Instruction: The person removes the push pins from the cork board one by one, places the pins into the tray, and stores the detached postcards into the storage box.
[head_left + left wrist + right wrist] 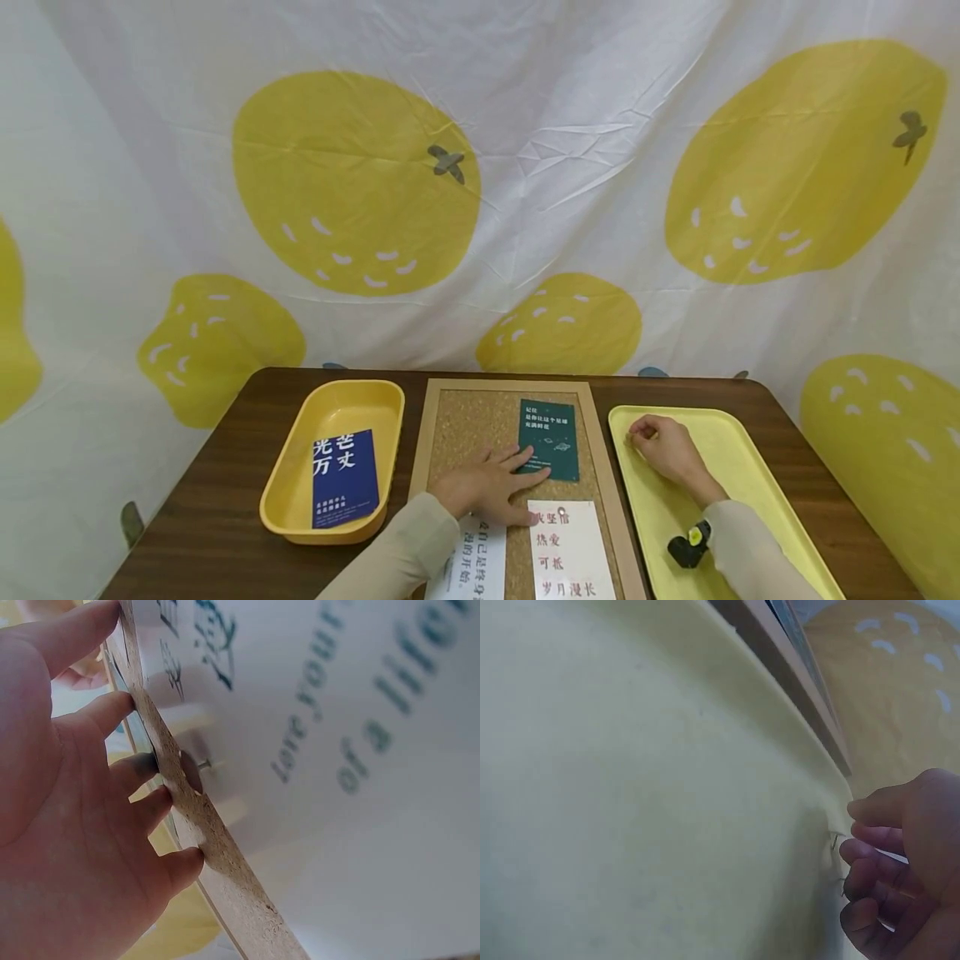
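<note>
Green card [549, 433] reads "记住" partly beneath splayed left hand [491, 487] — right hand [667, 450] curled, grasp unclear.

Counted four cards [351, 477], one board [465, 425], one basin [365, 406], one tray [742, 508]; logged two hands [489, 486], one table [202, 517], six printed fruits [356, 187].

Corkboard [472, 417] between basin [360, 398] at left and tray [750, 492] at right
</note>
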A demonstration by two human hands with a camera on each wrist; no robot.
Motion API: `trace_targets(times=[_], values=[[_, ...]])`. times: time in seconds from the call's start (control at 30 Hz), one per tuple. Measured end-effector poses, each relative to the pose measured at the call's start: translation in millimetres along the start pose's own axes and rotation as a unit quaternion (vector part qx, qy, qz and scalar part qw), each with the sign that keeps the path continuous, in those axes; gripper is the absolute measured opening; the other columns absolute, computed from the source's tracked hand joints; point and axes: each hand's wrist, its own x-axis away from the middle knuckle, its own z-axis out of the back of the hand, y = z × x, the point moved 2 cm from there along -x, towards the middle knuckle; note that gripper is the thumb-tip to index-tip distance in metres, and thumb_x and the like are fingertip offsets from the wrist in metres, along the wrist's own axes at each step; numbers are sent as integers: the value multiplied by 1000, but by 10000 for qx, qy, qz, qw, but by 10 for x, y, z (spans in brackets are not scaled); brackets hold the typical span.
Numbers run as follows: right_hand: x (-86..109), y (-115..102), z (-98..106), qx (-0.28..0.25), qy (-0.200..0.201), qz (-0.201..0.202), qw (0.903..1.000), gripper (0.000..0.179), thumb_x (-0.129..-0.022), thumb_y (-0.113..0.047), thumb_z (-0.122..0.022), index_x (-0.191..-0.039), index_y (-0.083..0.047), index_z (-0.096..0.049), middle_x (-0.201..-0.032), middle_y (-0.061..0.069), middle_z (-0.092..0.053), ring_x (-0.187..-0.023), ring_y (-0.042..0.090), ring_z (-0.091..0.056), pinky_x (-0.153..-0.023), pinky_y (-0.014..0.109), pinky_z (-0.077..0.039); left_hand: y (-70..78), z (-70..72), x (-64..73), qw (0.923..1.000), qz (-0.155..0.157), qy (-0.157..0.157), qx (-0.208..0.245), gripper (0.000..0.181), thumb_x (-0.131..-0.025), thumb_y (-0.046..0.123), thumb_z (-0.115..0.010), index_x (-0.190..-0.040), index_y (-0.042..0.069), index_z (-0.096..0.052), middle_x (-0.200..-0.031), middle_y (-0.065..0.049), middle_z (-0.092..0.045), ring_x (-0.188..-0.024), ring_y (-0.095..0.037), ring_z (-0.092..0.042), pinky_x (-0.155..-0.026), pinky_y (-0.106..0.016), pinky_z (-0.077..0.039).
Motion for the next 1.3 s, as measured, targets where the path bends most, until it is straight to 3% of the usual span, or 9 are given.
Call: trace_targets(times=[0.37, 0.57, 0.8, 1.0, 1.3], values=[[-69, -160, -45, -97, 118, -198, 9997, 9, -91, -11, -67, -92, -3, -70, -80, 4, -66, -67, 14, -53, -60, 29, -43, -3, -15, -12, 10000, -55, -31, 1, 73, -90, 68, -52, -154, 49, -21, -166, 11, -10, -154, -14, -5, -124, -47, -4], [-115, -296, -107, -239, 199, -17, 9995, 6, -90, -8, -69, -90, -3, -70, -81, 6, -68, -72, 16, -57, -60, 29, -45, -3, -19, -9, 10000, -22, -12, 30, 73, -90, 68, -53, -154, 50, -22, -166, 11, -11, -154, -14, -6, -124, -48, -5], [-179, -481, -247, -567, -35, -79, 9984, 7, -91, -9, -68, -93, -2, -69, -83, 7, -68, -72, 18, -57, -56, 29, -46, -4, -12, -13, 10000, -15, 9, -17, 73, -90, 68, -53, -154, 49, -22, -166, 10, -12, -154, -14, -7, -124, -48, -7], [-264, -588, -388, -689, -162, -70, 9975, 11, -90, -9, -69, -98, 0, -69, -81, 6, -66, -72, 17, -57, -61, 30, -47, -7, -19, -17, 10000, -10, 15, 25, 73, -90, 68, -53, -154, 49, -23, -166, 10, -11, -154, -15, -7, -124, -48, -7], [-393, -646, -498, -731, -422, -312, 9959, 23, -89, -11, -71, -107, 2, -67, -82, 9, -66, -69, 17, -57, -59, 29, -45, -18, -29, -33, 10000, -82, -6, 44, 72, -91, 68, -51, -154, 48, -23, -166, 8, -11, -154, -16, -6, -124, -48, -6]])
